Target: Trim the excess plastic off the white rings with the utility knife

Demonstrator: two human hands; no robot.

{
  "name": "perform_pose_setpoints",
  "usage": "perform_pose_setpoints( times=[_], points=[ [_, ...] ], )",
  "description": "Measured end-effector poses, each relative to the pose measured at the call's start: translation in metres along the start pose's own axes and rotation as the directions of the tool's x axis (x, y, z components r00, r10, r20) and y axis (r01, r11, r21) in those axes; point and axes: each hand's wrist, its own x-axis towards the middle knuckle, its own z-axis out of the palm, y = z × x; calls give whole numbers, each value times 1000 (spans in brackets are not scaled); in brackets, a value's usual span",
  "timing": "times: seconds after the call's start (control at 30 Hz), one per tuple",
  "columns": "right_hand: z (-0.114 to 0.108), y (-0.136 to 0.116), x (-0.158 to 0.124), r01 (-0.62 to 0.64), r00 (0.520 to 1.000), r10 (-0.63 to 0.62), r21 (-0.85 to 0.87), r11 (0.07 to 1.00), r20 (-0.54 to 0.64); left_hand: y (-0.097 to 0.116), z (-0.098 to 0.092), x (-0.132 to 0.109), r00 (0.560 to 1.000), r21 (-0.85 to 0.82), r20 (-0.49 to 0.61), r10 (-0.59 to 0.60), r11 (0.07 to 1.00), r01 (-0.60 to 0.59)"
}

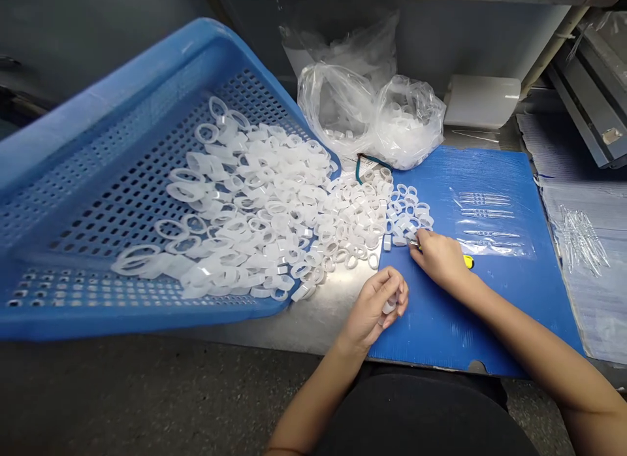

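My left hand [376,304] is closed around a white plastic ring [390,304], just past the near left edge of the blue board [494,312]. My right hand [441,257] grips what looks like a utility knife [469,261]; its yellow end sticks out behind the hand, while a short metal tip shows in front. Most of the knife is hidden under the fingers. That tip is beside a small group of white rings [409,208] on the board. A large heap of similar rings [274,201] spills out of a tilted blue perforated basket [147,83] onto the metal table.
Clear plastic bags [372,110] holding white pieces stand behind the heap. A flat clear packet [492,224] with thin rods lies on the board's right side. Further right, several loose clear rods [580,240] rest on a pale sheet, below a grey metal frame [582,90].
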Motion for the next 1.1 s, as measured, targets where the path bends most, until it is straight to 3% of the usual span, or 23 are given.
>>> perform_pose_setpoints(
  times=[0.13,0.2,0.27,0.33,0.4,0.47,0.57,0.73,0.9,1.1],
  points=[
    [-10,9,-13,-13,1000,13,144,990,2,-1,-1,-1,994,145,-86,70,988,-57],
    [-18,12,-29,12,998,-34,334,943,58,-2,-2,-2,984,221,-118,136,969,-108],
    [-23,11,-46,-45,983,-107,769,638,147,-2,0,-4,972,289,-119,202,944,-160],
    [-24,8,-59,-146,962,-171,931,333,212,-1,2,-8,959,361,-76,273,904,-229],
    [-22,3,-68,-240,940,-205,955,172,273,2,6,-11,933,445,-6,361,836,-321],
    [-19,0,-73,-291,927,-220,952,94,305,7,9,-13,897,507,56,439,761,-404],
    [-15,-2,-76,-303,922,-243,953,29,300,11,12,-14,863,535,93,496,706,-464],
    [-13,0,-81,-252,934,-272,967,-47,230,10,13,-15,854,536,77,515,701,-471],
    [-12,0,-85,-258,938,-258,963,-73,232,11,14,-16,855,549,83,512,693,-468],
    [-13,-1,-85,-282,933,-247,958,-58,260,12,14,-18,795,610,149,589,578,-542]
  ],
)
